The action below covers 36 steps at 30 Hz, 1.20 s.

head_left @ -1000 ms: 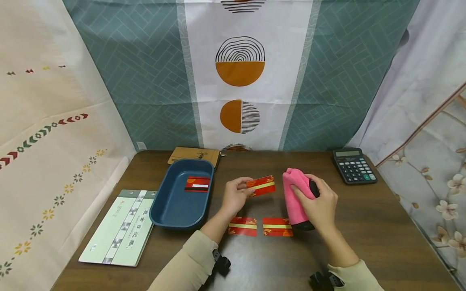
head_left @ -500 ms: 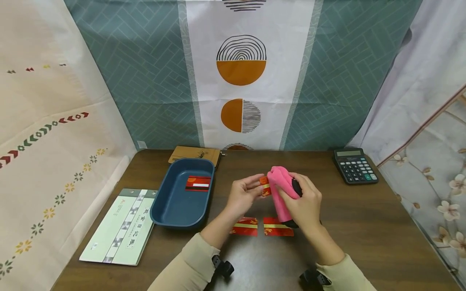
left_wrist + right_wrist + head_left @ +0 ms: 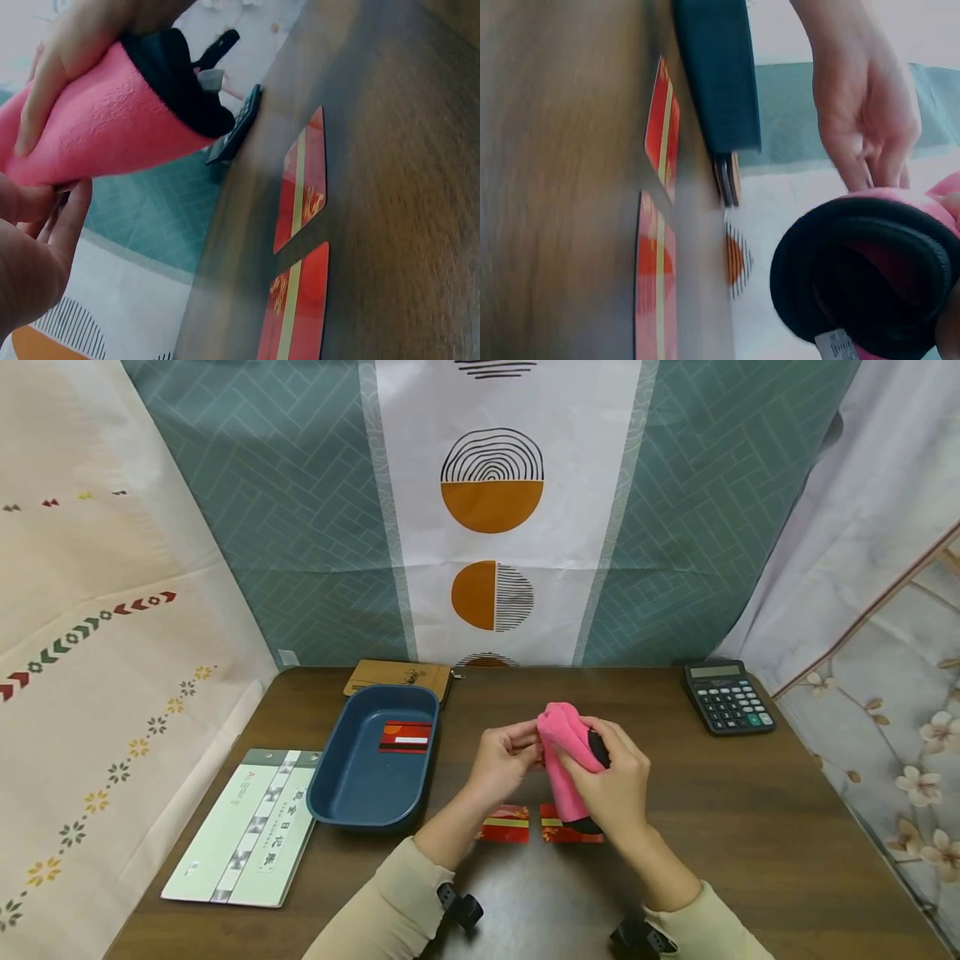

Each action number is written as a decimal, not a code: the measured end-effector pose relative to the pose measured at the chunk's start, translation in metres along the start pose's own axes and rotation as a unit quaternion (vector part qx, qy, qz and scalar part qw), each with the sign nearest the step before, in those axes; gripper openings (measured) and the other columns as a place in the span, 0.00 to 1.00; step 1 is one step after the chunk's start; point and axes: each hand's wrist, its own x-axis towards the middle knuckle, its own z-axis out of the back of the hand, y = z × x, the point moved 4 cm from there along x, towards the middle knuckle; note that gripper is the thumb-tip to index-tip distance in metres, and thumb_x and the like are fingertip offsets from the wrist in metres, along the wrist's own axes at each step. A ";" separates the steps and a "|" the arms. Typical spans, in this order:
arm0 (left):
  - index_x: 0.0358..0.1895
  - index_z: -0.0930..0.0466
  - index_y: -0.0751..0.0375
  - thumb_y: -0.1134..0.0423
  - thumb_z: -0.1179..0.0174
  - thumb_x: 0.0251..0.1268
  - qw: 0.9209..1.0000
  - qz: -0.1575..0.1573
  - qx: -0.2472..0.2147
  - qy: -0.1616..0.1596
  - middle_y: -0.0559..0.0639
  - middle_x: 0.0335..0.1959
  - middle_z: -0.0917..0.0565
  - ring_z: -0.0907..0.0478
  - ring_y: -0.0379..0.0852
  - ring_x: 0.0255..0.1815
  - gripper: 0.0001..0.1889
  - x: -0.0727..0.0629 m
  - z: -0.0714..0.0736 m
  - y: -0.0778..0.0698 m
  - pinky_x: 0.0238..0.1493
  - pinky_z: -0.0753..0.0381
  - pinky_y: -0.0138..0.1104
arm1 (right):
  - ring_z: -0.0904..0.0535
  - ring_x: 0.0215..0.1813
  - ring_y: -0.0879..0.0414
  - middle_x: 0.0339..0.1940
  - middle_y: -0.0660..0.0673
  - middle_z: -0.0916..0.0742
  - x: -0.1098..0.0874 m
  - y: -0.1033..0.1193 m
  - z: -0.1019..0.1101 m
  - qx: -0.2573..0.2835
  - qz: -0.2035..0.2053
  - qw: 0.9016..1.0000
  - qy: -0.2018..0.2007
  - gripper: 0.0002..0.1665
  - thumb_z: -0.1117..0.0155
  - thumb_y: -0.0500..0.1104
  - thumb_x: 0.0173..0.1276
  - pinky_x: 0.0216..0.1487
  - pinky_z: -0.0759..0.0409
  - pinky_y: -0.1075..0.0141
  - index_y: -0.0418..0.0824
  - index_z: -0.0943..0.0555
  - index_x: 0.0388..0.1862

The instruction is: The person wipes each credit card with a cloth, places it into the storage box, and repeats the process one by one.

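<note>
My right hand (image 3: 617, 777) grips a rolled pink cloth (image 3: 562, 760) with black edging, held above the table. In the right wrist view the cloth's open black-rimmed end (image 3: 862, 277) faces the camera, with a white tag (image 3: 837, 345). My left hand (image 3: 506, 764) pinches a red card against the cloth's left side; the cloth and fingers hide nearly all of it. In the left wrist view, the left thumb and fingers (image 3: 71, 217) meet at the pink surface. Below, two red cards with a yellow stripe, a left one (image 3: 508, 825) and a right one (image 3: 558, 827), lie on the table.
A blue tray (image 3: 318, 793) holding a red card (image 3: 405, 737) stands to the left. Beyond it lies a brown notebook (image 3: 397, 675), and a pale green account book (image 3: 240, 835) is at far left. A black calculator (image 3: 727, 697) sits at back right.
My right hand has brought the pink cloth leftward to the card in my left hand, which has edged right. The card, plainly visible before, is now almost wholly covered.
</note>
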 end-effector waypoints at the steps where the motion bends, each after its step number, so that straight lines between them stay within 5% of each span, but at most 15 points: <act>1: 0.63 0.22 0.73 0.79 0.42 0.69 1.000 0.001 -0.001 -0.002 0.68 0.52 0.16 0.13 0.55 0.47 0.20 0.000 0.001 0.000 0.45 0.12 0.43 | 0.15 0.39 0.47 0.43 0.38 0.12 0.000 0.000 0.000 0.001 0.000 1.000 -0.003 0.29 0.16 0.36 0.50 0.50 0.24 0.83 0.32 0.17 0.51; 7: 0.61 0.18 0.66 0.76 0.38 0.67 0.999 0.009 0.031 -0.032 0.63 0.50 0.13 0.13 0.53 0.45 0.19 -0.004 0.014 -0.004 0.42 0.11 0.40 | 0.16 0.41 0.45 0.44 0.37 0.12 0.006 -0.010 0.011 -0.030 -0.015 0.998 -0.054 0.27 0.17 0.33 0.50 0.52 0.28 0.85 0.31 0.16 0.50; 18: 0.63 0.22 0.74 0.80 0.42 0.69 1.000 0.000 -0.015 -0.008 0.69 0.52 0.16 0.14 0.56 0.48 0.20 -0.004 0.003 0.001 0.46 0.12 0.43 | 0.14 0.40 0.44 0.44 0.36 0.12 -0.006 0.010 -0.005 0.017 -0.014 0.999 -0.031 0.29 0.16 0.34 0.49 0.51 0.24 0.83 0.30 0.16 0.51; 36: 0.57 0.16 0.66 0.74 0.40 0.71 0.998 0.017 0.045 -0.040 0.59 0.53 0.14 0.16 0.43 0.41 0.14 -0.009 0.028 -0.002 0.45 0.12 0.37 | 0.16 0.43 0.46 0.44 0.35 0.12 0.008 -0.028 0.034 -0.046 -0.047 0.993 -0.096 0.27 0.17 0.38 0.52 0.52 0.26 0.84 0.31 0.15 0.50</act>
